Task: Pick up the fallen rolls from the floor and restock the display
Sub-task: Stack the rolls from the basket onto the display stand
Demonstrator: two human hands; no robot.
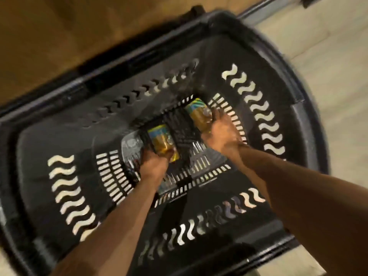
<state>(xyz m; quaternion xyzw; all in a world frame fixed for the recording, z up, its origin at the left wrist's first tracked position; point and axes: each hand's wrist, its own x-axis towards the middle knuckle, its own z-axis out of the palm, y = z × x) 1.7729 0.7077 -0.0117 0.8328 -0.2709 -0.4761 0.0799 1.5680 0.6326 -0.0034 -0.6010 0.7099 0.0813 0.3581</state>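
Both my arms reach down into a deep black plastic basket (264, 62) with wavy slots in its walls. My left hand (154, 166) grips a yellow and blue wrapped roll (160, 139) near the basket's bottom. My right hand (221, 134) grips a second roll (198, 113) of the same yellow and blue wrapping, further to the right. A grey packet (132, 147) lies on the basket floor just left of my left hand. The picture is blurred by motion.
The basket stands on a pale tiled floor (328, 76). A brown cardboard-coloured surface (59, 36) runs along the far left side. A metal rail (258, 8) shows at the top right.
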